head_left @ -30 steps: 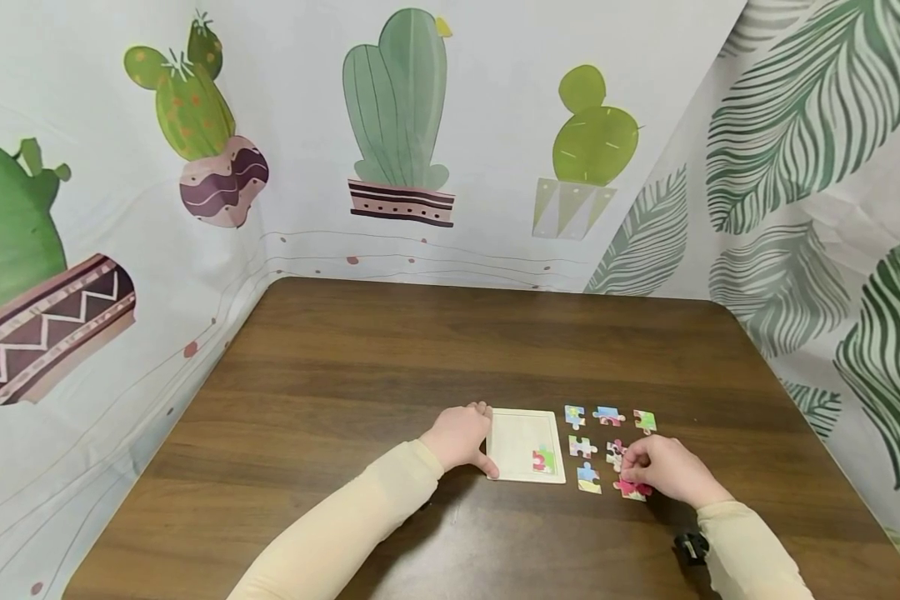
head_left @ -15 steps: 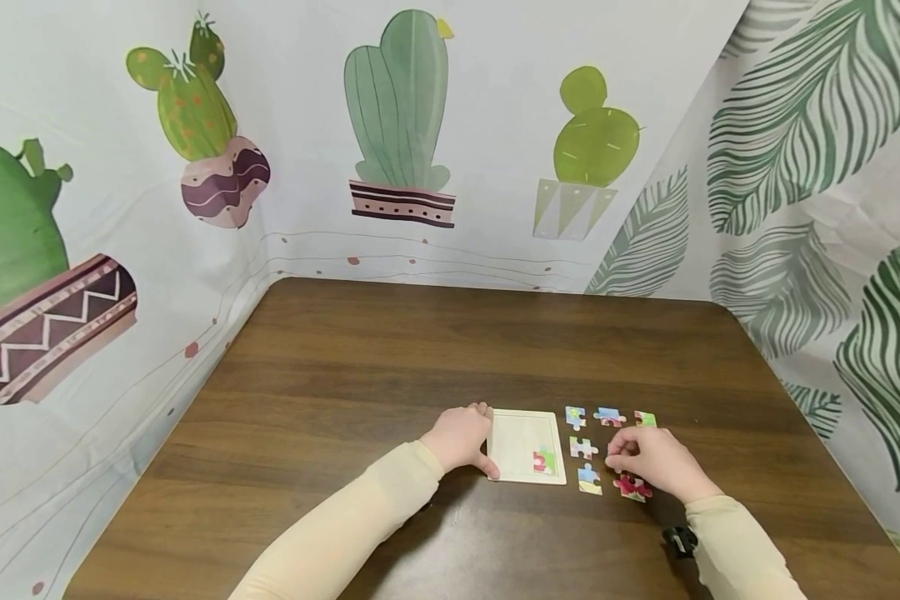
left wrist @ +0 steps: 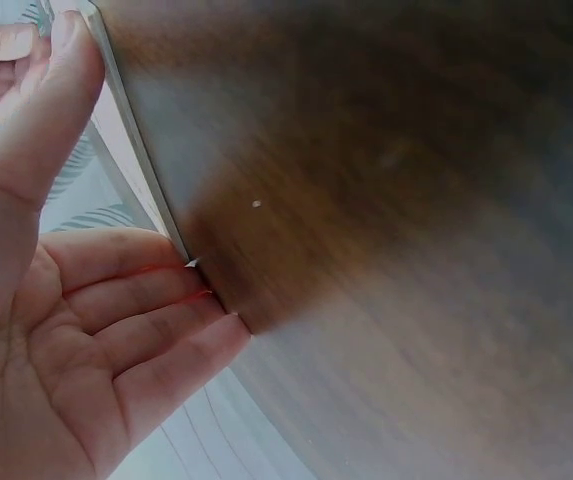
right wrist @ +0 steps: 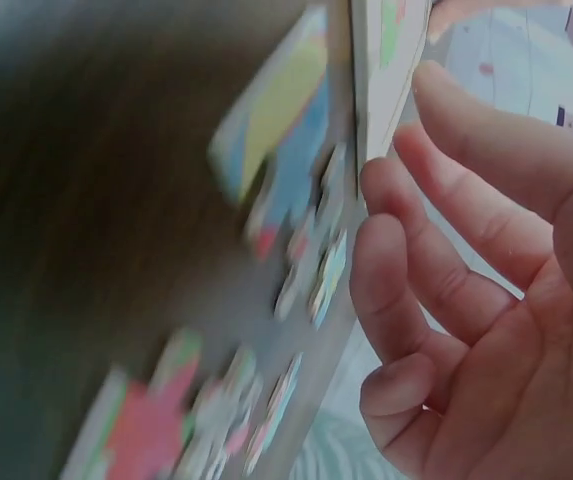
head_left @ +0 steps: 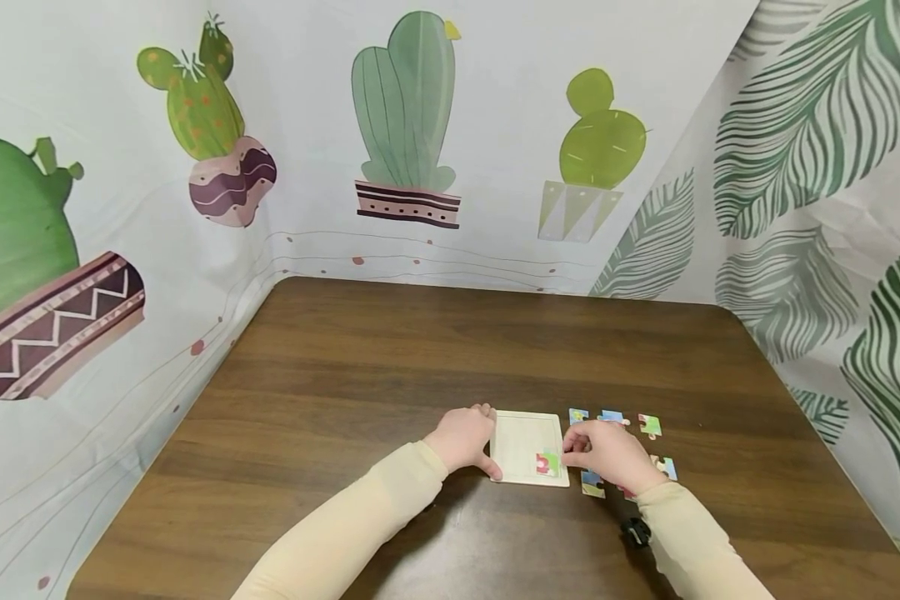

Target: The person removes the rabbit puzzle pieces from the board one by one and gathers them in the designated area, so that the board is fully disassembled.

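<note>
My left hand (head_left: 462,437) rests along the left edge of a pale wooden puzzle tray (head_left: 525,427). In the left wrist view, its fairly straight fingers (left wrist: 156,340) meet the tray's edge and its thumb (left wrist: 51,125) lies at the other end. One red-and-green jigsaw piece (head_left: 546,463) sits in the tray's near right part. At the tray's right edge hovers my right hand (head_left: 611,454). Seen from the right wrist, thumb and forefinger are apart with nothing visible between them, the other fingers loosely bent. Whether it touches the tray, I cannot tell.
Several loose jigsaw pieces lie right of the tray, among them a green one (head_left: 650,425), a blue-and-cream one (head_left: 663,467) and a blue-and-yellow one (head_left: 592,484). My right hand covers some. The brown table (head_left: 420,350) meets a cactus-print backdrop (head_left: 495,133).
My right hand has moved left from the lower right pieces, over the middle ones, to the tray's right edge, uncovering the blue-and-cream piece. My left hand has stayed at the tray.
</note>
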{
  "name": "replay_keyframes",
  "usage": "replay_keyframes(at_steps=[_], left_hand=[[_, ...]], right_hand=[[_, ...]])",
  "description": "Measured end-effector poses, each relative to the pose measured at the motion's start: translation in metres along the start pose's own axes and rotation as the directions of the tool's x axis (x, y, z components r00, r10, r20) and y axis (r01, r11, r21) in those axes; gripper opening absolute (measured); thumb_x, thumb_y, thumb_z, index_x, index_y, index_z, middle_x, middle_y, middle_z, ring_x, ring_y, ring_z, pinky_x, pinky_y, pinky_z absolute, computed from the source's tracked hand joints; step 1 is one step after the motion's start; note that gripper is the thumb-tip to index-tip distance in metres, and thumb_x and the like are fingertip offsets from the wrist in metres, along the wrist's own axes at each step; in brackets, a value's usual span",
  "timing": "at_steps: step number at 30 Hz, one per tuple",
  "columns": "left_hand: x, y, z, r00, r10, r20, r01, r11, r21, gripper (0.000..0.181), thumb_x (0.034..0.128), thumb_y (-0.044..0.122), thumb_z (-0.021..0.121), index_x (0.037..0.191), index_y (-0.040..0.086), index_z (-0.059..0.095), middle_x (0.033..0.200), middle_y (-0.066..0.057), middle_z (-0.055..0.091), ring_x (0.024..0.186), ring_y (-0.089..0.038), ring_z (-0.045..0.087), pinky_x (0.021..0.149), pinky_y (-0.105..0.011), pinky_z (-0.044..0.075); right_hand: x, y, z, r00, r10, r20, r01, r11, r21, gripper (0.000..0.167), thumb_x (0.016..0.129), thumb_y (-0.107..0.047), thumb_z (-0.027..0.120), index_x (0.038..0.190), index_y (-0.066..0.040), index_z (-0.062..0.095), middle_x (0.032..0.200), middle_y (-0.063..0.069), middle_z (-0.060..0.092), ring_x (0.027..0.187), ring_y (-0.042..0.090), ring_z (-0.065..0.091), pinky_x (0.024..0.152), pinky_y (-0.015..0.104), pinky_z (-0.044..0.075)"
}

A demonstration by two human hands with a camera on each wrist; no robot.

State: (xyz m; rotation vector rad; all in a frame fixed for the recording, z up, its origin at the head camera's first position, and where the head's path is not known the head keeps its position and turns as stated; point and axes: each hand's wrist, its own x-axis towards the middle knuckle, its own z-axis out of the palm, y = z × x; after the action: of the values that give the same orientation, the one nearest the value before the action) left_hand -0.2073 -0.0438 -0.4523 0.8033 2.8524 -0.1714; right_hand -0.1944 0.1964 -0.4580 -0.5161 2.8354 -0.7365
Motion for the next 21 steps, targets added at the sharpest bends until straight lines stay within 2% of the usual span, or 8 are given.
replay_keyframes(at_steps=[4, 8, 11, 17, 21], left_hand=[[0.000, 0.000, 0.000, 1.000, -0.003, -0.001, 0.003, 1.000, 0.005, 0.104, 0.0600, 0.067, 0.074, 0.138, 0.004, 0.049, 0.140, -0.009, 0.051, 0.126, -0.017, 0.049, 0.088, -0.026, 0.050], [0.000, 0.001, 0.001, 1.000, -0.004, -0.010, 0.004, 1.000, 0.008, 0.104, 0.0591, 0.068, 0.074, 0.137, 0.003, 0.049, 0.138, -0.008, 0.053, 0.123, -0.016, 0.052, 0.086, -0.026, 0.051], [0.001, 0.000, 0.002, 1.000, -0.002, -0.020, 0.002, 1.000, 0.007, 0.104, 0.0584, 0.067, 0.075, 0.137, 0.003, 0.050, 0.136, -0.008, 0.054, 0.121, -0.016, 0.053, 0.085, -0.026, 0.051], [0.002, 0.000, 0.001, 1.000, 0.002, -0.014, -0.001, 1.000, 0.014, 0.105, 0.0585, 0.068, 0.075, 0.137, 0.003, 0.050, 0.138, -0.008, 0.053, 0.123, -0.016, 0.051, 0.088, -0.026, 0.050], [0.001, -0.001, 0.001, 1.000, 0.000, -0.006, 0.000, 1.000, 0.016, 0.105, 0.0585, 0.068, 0.075, 0.138, 0.003, 0.049, 0.138, -0.008, 0.052, 0.124, -0.015, 0.050, 0.089, -0.025, 0.049]], right_hand=[[0.005, -0.009, 0.006, 1.000, -0.006, -0.002, 0.006, 1.000, 0.016, 0.015, 0.076, -0.021, 0.078, 0.081, -0.019, 0.065, 0.066, -0.010, 0.053, 0.058, 0.008, 0.045, 0.051, 0.025, 0.036], [0.010, -0.016, 0.011, 1.000, 0.000, -0.006, 0.000, 1.000, 0.013, 0.024, 0.075, -0.023, 0.080, 0.093, -0.015, 0.067, 0.065, -0.010, 0.052, 0.054, 0.008, 0.044, 0.048, 0.025, 0.035], [0.013, -0.020, 0.013, 1.000, 0.006, -0.009, -0.006, 1.000, -0.003, 0.029, 0.074, -0.025, 0.080, 0.097, -0.014, 0.068, 0.064, -0.010, 0.053, 0.054, 0.008, 0.045, 0.049, 0.025, 0.035], [0.016, -0.024, 0.014, 1.000, 0.000, -0.016, -0.002, 0.997, -0.074, 0.022, 0.070, -0.028, 0.082, 0.086, -0.018, 0.069, 0.065, -0.011, 0.052, 0.058, 0.007, 0.045, 0.053, 0.027, 0.038], [0.017, -0.024, 0.016, 1.000, -0.024, -0.017, 0.022, 0.997, -0.078, 0.019, 0.069, -0.023, 0.083, 0.076, -0.020, 0.066, 0.064, -0.011, 0.050, 0.059, 0.007, 0.044, 0.053, 0.027, 0.037]])
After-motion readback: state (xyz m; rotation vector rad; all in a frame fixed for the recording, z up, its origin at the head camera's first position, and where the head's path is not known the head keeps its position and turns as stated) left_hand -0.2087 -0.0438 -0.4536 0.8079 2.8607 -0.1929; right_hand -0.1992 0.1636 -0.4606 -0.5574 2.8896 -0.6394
